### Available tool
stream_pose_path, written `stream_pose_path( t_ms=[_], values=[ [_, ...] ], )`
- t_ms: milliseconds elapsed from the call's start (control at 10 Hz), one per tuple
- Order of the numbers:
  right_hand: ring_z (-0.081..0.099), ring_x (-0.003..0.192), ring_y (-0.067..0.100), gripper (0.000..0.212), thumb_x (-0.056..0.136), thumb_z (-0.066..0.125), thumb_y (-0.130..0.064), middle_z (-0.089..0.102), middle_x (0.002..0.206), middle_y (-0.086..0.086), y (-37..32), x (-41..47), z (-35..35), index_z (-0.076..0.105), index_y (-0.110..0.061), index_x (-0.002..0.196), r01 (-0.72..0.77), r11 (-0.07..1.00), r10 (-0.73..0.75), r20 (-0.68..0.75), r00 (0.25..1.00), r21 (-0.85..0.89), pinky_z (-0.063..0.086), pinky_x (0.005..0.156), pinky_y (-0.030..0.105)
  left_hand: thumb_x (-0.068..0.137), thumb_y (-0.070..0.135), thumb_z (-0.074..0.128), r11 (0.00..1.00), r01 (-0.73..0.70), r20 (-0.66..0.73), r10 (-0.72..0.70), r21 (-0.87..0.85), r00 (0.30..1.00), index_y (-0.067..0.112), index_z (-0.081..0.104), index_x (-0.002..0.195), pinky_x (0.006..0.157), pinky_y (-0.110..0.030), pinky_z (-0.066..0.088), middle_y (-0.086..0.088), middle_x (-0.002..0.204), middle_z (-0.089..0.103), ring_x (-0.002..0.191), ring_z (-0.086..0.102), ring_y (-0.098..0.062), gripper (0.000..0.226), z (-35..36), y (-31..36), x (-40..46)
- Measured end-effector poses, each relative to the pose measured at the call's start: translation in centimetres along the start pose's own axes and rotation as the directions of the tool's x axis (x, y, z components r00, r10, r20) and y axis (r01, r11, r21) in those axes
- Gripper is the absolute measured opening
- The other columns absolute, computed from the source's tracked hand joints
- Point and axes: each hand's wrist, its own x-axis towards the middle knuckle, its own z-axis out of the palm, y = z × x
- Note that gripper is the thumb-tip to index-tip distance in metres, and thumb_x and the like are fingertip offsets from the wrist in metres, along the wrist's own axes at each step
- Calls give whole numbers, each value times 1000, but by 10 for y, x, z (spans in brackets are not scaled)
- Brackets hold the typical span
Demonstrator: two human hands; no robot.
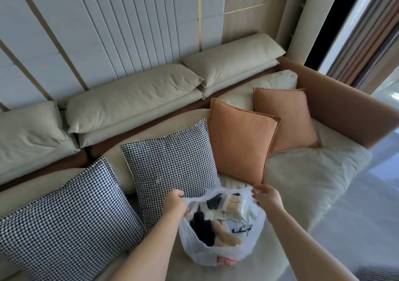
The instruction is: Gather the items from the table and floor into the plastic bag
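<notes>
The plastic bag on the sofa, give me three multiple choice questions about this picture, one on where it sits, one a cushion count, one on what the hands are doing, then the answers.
1. Where does the plastic bag sit?
A. on the sofa seat
B. on the floor
C. on a table

2. How many orange cushions are there?
A. one
B. two
C. four

3. What are the hands doing?
A. both hang idle
B. each holds the bag's rim
C. one lifts a cushion

Answers:
1 A, it rests on the sofa seat in front of the cushions.
2 B, one orange cushion and another.
3 B, the left hand and right hand hold the mouth open.
</notes>
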Motion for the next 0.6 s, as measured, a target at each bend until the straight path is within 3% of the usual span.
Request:
stream_pose_path(
  t_ms=[100,200,300,400,500,600],
  values=[
    [54,66,19,27,85,50,3,62,80,5,-6,0,-2,62,-10,105,15,996,-13,21,1000,-84,46,63,30,92,-4,40,999,-6,5,7,-50,1000,12,48,131,35,-16,39,-13,110,63,55,59,-11,43,-5,6,-2],
    [56,75,23,30,83,56,0,59,94,10,-15,-11,-4,57,-11,112,54,972,-38,77,996,-228,46,60,26,91,-1,49,998,0,43,3,-69,999,10,51,128,50,-24,51,-9,112,62,66,67,-14,39,-12,7,-6],
    [56,85,22,37,83,64,-8,55,100,7,-24,-21,-5,55,-8,119,97,942,-57,131,990,-321,45,70,29,90,9,59,998,-17,124,25,-66,992,7,57,121,79,-38,58,-11,100,65,81,68,-23,31,-19,9,-12],
    [53,88,20,41,83,66,-15,58,103,7,-42,-30,-8,57,-2,121,146,904,-88,159,983,-402,44,76,30,92,21,60,996,-62,206,73,-60,976,6,58,116,86,-39,55,-14,104,64,90,64,-27,29,-31,21,-21],
    [60,85,29,33,84,63,-14,66,104,17,-68,-43,-7,61,3,113,166,925,-127,134,983,-341,49,77,33,93,27,57,986,-154,210,164,-64,964,11,56,110,75,-31,54,-8,97,62,86,63,-21,23,-45,43,-30],
    [61,95,23,36,86,64,-20,65,114,11,-95,-60,-6,60,-3,118,237,931,-220,92,971,-276,50,84,32,94,35,54,954,-299,172,299,-27,939,20,56,88,67,-28,49,-1,83,59,75,58,-17,17,-63,67,-44]
  ],
)
